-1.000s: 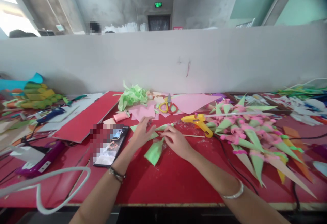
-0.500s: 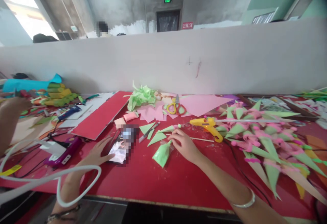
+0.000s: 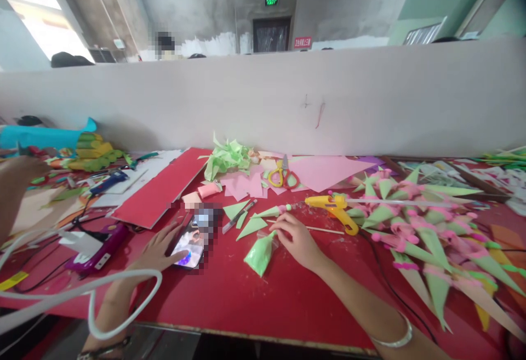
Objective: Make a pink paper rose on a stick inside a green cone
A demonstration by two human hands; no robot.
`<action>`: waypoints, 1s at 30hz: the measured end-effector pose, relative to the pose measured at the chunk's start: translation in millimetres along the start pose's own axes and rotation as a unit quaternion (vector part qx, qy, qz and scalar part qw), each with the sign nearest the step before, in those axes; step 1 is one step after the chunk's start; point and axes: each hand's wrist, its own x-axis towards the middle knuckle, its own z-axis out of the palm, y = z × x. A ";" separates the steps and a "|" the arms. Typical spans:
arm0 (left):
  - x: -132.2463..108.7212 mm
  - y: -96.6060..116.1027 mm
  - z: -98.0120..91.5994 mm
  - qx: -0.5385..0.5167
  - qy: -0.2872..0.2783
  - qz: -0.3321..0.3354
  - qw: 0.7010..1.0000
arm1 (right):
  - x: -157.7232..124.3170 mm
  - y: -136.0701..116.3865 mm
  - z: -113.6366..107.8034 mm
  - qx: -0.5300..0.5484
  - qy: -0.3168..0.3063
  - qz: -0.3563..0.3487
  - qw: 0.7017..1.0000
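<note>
My left hand (image 3: 158,251) lies with fingers stretched out along the left side of a phone (image 3: 193,242), its thumb on the lit screen. My right hand (image 3: 296,239) is closed in a pinch at the top corner of a small clear bag of light green clay (image 3: 258,256), which rests on the table. Just beyond those fingers lies a green paper cone (image 3: 269,212) with a pink end and a small green ball. Cut green paper pieces (image 3: 251,227) and a pen (image 3: 239,216) sit between the phone and the bag.
A yellow glue gun (image 3: 335,206) and a pile of green and pink paper cones (image 3: 427,234) lie to the right. Scissors (image 3: 283,176) rest on pink paper behind. A white cable (image 3: 123,275) loops above my left forearm. Another person's arm (image 3: 18,190) shows at far left.
My left thumb still touches the phone, whose screen now shows a blue-purple patch by it. My right hand stays at the bag of green clay. The view has shifted slightly.
</note>
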 end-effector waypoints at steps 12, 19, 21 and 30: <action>3.7 -5.2 2.6 0.047 0.007 0.012 0.999 | -0.9 -0.7 -0.4 0.014 0.004 0.002 1.000; 1.6 -5.4 6.4 0.041 0.002 0.001 0.999 | -0.5 0.1 -0.1 0.014 0.015 0.004 1.000; 1.8 -4.7 5.7 0.038 -0.003 0.000 0.999 | -0.6 -0.7 -0.2 0.013 0.014 0.005 1.000; -4.2 -0.8 2.1 -0.015 0.025 0.006 1.000 | 0.5 -2.5 -1.6 0.011 0.021 0.003 1.000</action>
